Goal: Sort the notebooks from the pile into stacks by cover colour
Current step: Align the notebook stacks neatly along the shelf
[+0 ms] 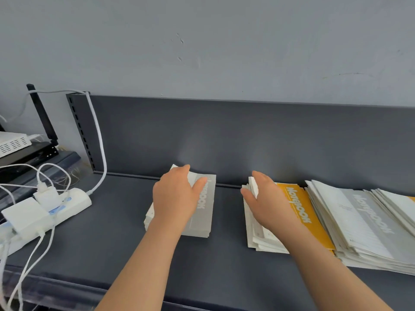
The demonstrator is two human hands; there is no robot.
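A stack of grey-covered notebooks (203, 217) lies on the dark shelf (116, 248) left of centre. My left hand (176, 195) rests flat on top of it, fingers straight. To the right lies a stack topped by a yellow-covered notebook (307, 214). My right hand (267, 200) lies on that stack's left part with straight fingers, the thumb at its left edge. Further right spreads the unsorted pile (363, 223), fanned out, with a grey cover on top and a sliver of yellow at the far right edge.
A white power strip (54, 209) with plugged adapters and several white cables sits at the shelf's left end. Beyond it stand a black router with an antenna (42, 115) and a white box. The shelf's dark back panel (224, 135) rises behind the stacks.
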